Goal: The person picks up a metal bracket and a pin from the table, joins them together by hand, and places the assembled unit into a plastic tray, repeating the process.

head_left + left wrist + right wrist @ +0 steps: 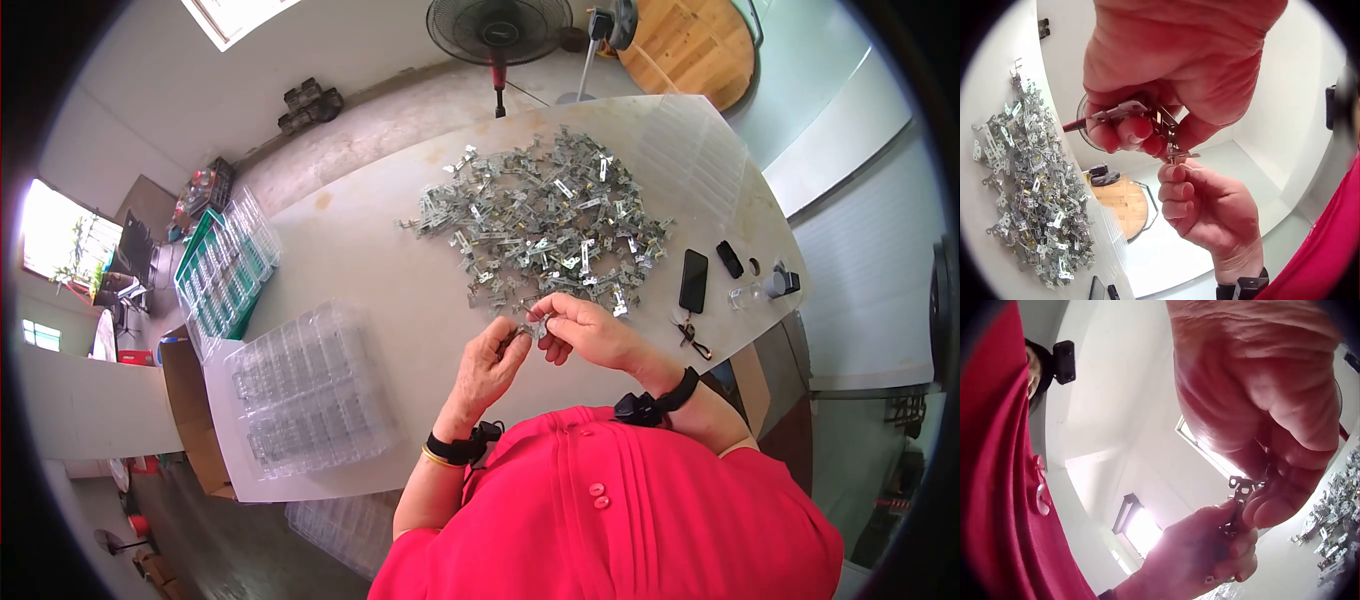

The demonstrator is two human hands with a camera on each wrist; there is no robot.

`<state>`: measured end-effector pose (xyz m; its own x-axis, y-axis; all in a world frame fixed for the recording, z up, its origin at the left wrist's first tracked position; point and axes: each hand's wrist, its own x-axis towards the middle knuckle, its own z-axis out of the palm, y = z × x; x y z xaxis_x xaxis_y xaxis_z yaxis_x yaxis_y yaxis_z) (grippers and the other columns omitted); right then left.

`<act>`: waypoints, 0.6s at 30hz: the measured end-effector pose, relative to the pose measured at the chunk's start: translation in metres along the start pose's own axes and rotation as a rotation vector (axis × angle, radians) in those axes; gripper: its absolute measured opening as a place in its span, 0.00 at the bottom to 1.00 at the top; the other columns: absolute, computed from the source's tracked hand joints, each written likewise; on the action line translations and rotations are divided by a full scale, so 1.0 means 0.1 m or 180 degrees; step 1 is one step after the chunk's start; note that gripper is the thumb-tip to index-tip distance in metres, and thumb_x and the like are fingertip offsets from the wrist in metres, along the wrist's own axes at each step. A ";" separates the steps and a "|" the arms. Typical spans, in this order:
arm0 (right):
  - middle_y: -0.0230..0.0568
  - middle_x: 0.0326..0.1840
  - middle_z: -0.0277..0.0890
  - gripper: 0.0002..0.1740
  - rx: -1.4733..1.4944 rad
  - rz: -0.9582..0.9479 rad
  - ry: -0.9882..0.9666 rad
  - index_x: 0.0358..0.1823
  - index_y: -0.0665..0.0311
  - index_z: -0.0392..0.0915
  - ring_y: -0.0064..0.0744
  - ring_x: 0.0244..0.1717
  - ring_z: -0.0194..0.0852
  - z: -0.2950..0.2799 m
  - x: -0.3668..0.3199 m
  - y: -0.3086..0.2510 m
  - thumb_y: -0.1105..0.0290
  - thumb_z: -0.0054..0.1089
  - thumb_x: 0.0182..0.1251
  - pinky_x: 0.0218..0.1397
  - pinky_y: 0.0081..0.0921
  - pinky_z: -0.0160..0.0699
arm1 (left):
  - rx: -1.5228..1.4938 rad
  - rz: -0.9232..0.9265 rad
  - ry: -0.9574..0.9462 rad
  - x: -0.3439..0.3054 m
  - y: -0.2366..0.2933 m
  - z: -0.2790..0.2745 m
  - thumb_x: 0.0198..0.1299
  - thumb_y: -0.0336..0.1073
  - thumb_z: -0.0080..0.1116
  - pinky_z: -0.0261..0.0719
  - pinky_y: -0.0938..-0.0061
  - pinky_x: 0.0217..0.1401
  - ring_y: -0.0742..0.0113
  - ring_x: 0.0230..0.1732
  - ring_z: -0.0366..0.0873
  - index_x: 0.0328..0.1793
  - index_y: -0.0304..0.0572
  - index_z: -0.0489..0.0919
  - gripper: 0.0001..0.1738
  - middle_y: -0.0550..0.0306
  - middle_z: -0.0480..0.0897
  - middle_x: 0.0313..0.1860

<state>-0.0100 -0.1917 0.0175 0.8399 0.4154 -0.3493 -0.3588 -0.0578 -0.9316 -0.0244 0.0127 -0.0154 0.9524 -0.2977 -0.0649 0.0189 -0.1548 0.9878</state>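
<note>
Both hands meet at the near edge of a heap of small metal parts (560, 220). In the left wrist view, the left hand (1175, 69) grips metal pieces (1124, 110), its fingers curled round them. Thumb and fingertips of the right hand (1213, 212) pinch the lower end of the same metal assembly. From the right wrist view, the right hand (1260, 394) holds a holed metal plate (1242, 486) beside the left hand (1191, 550). Exactly how the pieces join is hidden by the fingers.
Clear plastic trays (310, 395) lie at the table's left, with a green tray (222, 285) behind them. A phone (694, 281), a small black object (730, 259), scissors (692, 338) and a clear bottle (750, 295) lie at the right. A fan (499, 35) stands beyond the table.
</note>
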 end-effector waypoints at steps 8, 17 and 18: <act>0.32 0.40 0.78 0.10 -0.0341 0.0004 0.0100 0.52 0.62 0.77 0.20 0.34 0.77 0.09 -0.07 0.00 0.66 0.54 0.77 0.39 0.20 0.78 | 0.0687 0.0759 -0.0079 -0.08 0.10 0.09 0.63 0.32 0.63 0.70 0.71 0.30 0.66 0.24 0.68 0.38 0.35 0.76 0.09 0.53 0.74 0.27; 0.29 0.38 0.79 0.08 -0.0553 -0.0883 0.0749 0.49 0.65 0.78 0.20 0.39 0.76 0.08 -0.05 0.07 0.68 0.56 0.76 0.45 0.21 0.76 | 0.1129 0.0646 0.0416 -0.07 0.03 0.17 0.63 0.35 0.64 0.77 0.66 0.31 0.54 0.28 0.79 0.39 0.37 0.77 0.09 0.48 0.79 0.31; 0.29 0.38 0.79 0.08 -0.0555 -0.0883 0.0773 0.49 0.65 0.78 0.20 0.39 0.76 0.07 -0.06 0.09 0.68 0.56 0.76 0.45 0.21 0.76 | 0.1122 0.0657 0.0396 -0.05 0.03 0.18 0.63 0.35 0.64 0.77 0.66 0.31 0.54 0.28 0.79 0.39 0.37 0.77 0.09 0.48 0.79 0.31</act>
<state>-0.0207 -0.1882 0.0122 0.9744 0.2116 -0.0764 -0.0482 -0.1355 -0.9896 -0.0346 -0.0031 -0.0147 0.9552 -0.2435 0.1680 -0.2604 -0.4229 0.8679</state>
